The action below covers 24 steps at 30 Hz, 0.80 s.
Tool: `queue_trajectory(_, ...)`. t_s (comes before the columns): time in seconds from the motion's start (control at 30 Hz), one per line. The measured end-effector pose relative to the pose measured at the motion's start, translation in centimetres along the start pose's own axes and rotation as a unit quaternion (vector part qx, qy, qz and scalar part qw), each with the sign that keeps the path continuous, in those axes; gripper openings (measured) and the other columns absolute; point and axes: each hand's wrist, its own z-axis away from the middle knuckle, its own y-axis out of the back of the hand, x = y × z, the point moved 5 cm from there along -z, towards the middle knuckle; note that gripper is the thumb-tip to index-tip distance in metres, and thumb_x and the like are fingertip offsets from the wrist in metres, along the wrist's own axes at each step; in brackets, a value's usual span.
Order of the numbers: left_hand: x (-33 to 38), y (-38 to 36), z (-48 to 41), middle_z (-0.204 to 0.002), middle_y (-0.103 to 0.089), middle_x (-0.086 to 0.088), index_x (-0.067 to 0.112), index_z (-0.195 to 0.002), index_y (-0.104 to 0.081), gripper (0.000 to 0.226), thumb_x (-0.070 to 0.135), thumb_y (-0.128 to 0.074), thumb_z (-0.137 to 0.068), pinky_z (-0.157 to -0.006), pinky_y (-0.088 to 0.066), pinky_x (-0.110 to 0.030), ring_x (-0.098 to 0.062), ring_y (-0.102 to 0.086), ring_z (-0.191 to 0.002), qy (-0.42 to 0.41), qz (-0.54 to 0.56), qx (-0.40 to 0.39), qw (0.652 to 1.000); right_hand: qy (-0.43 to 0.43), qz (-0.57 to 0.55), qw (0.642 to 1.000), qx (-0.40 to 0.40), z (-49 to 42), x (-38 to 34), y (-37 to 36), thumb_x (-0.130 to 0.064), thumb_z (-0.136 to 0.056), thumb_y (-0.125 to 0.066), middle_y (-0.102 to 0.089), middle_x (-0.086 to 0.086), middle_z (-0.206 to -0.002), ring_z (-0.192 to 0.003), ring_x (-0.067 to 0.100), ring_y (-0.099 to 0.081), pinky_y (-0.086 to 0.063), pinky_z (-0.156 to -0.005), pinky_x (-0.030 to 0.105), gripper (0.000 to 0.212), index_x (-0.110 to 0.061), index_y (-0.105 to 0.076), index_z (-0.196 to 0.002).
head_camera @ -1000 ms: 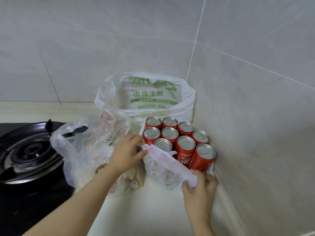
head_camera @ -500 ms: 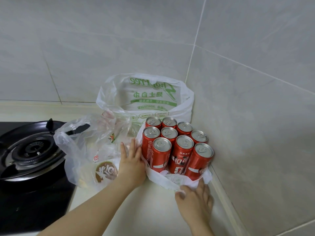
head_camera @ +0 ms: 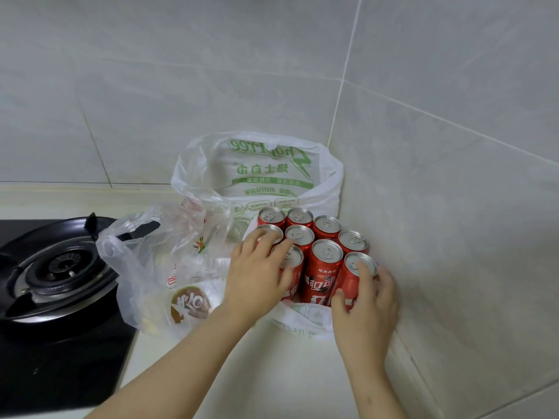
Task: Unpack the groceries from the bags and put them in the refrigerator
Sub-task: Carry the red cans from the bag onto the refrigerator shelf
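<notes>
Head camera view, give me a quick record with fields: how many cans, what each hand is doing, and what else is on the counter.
count: nine red cans, upright, packed together in the wall corner
left: left hand lies over the tops of the front-left cans; grip unclear
right: right hand curled round the front-right can
bags: white printed bag open behind the cans; clear bag to their left, packaged goods inside
stove: gas burner at far left
</notes>
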Motion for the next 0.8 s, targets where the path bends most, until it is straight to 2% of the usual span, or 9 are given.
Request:
queue_trajectory(0.1, -0.2, -1.7, 0.7, -0.124, -0.061, 0.000, 0.023, -0.115, -0.064, 0.052, 0.051, -0.042, -0.076, -0.091, -0.043, -0.043, -0.026, -0.038, -0.122, 0.007, -0.039, -0.062, 0.997, -0.011, 0.024, 0.998, -0.049, 0.4, 0.7, -0.8, -0.020, -0.069, -0.058, -0.043, 0.023, -0.137, -0.123, 0.045, -0.043, -0.040, -0.093, 0.054, 0.051, -0.017, -0.063, -0.120)
queue_trajectory(0.27, 0.0, -1.6, 0.8, -0.124, -0.060, -0.003, 0.023, -0.107, -0.066, 0.052, 0.054, -0.044, -0.072, -0.093, -0.042, -0.046, -0.029, -0.036, -0.124, 0.015, -0.023, -0.050, 0.998, 0.005, 0.004, 0.999, -0.042, 0.4, 1.4, -0.7, -0.003, -0.063, -0.079, -0.044, 0.026, -0.135, -0.124, 0.045, -0.040, -0.036, -0.098, 0.052, 0.046, -0.011, -0.065, -0.107)
queue_trajectory(0.43, 0.4, -1.1, 0.3, -0.112, -0.064, -0.001, 0.022, -0.089, -0.066, 0.048, 0.057, -0.053, -0.058, -0.073, -0.049, -0.038, -0.028, -0.053, -0.101, 0.025, -0.018, -0.042, 0.999, 0.014, -0.030, 0.999, -0.026, 0.0, 1.5, -0.9, -0.002, -0.057, -0.083, -0.050, 0.028, -0.129, -0.120, 0.045, -0.044, -0.026, -0.098, 0.037, 0.035, -0.003, -0.060, -0.083)
queue_trajectory(0.53, 0.5, -1.1, 0.5, -0.108, -0.065, 0.002, 0.021, -0.085, -0.064, 0.046, 0.053, -0.060, -0.052, -0.070, -0.049, -0.036, -0.024, -0.050, -0.096, 0.032, -0.016, -0.030, 0.999, 0.005, -0.054, 0.998, -0.032, -0.3, 1.5, -1.1, -0.003, -0.059, -0.083, -0.052, 0.025, -0.130, -0.122, 0.041, -0.044, -0.032, -0.099, 0.040, 0.031, -0.005, -0.056, -0.074)
queue_trajectory(0.6, 0.5, -1.0, 0.9, -0.111, -0.064, 0.001, 0.021, -0.085, -0.064, 0.044, 0.052, -0.059, -0.054, -0.069, -0.048, -0.035, -0.022, -0.043, -0.096, 0.037, -0.015, -0.012, 0.999, 0.007, -0.070, 0.997, -0.039, -0.4, 1.4, -1.0, -0.003, -0.060, -0.083, -0.054, 0.021, -0.129, -0.122, 0.036, -0.045, -0.041, -0.095, 0.042, 0.033, -0.009, -0.051, -0.068)
queue_trajectory(0.63, 0.5, -0.8, 1.2, -0.113, -0.063, 0.001, 0.022, -0.086, -0.064, 0.043, 0.052, -0.056, -0.056, -0.069, -0.047, -0.035, -0.022, -0.041, -0.096, 0.040, -0.011, -0.006, 0.999, 0.009, -0.080, 0.996, -0.043, -0.4, 1.3, -1.0, -0.002, -0.059, -0.083, -0.056, 0.020, -0.127, -0.122, 0.032, -0.046, -0.044, -0.091, 0.036, 0.038, -0.012, -0.047, -0.066)
queue_trajectory(0.7, 0.5, -0.8, 1.6, -0.113, -0.061, 0.000, 0.023, -0.088, -0.064, 0.044, 0.053, -0.052, -0.058, -0.068, -0.047, -0.034, -0.022, -0.043, -0.095, 0.043, 0.009, -0.009, 0.999, 0.009, -0.104, 0.993, -0.052, -0.3, 1.3, -1.0, 0.000, -0.060, -0.082, -0.058, 0.016, -0.121, -0.114, 0.021, -0.047, -0.040, -0.078, 0.010, 0.045, -0.016, -0.040, -0.066)
queue_trajectory(0.73, 0.5, -0.8, 1.7, -0.110, -0.061, 0.000, 0.022, -0.090, -0.063, 0.044, 0.053, -0.052, -0.060, -0.068, -0.048, -0.034, -0.022, -0.047, -0.094, 0.040, 0.026, -0.018, 0.999, 0.007, -0.118, 0.992, -0.055, -0.2, 1.2, -1.0, 0.001, -0.060, -0.082, -0.059, 0.013, -0.115, -0.107, 0.020, -0.050, -0.037, -0.072, 0.007, 0.047, -0.016, -0.039, -0.068)
queue_trajectory(0.8, 0.4, -1.1, 1.7, -0.104, -0.061, 0.001, 0.019, -0.095, -0.061, 0.043, 0.049, -0.060, -0.064, -0.068, -0.047, -0.030, -0.023, -0.054, -0.092, 0.038, 0.078, -0.049, 0.995, -0.017, -0.151, 0.987, -0.060, -0.2, 1.3, -1.0, 0.001, -0.060, -0.082, -0.056, 0.001, -0.103, -0.095, 0.023, -0.055, -0.037, -0.070, 0.015, 0.044, -0.013, -0.043, -0.077)
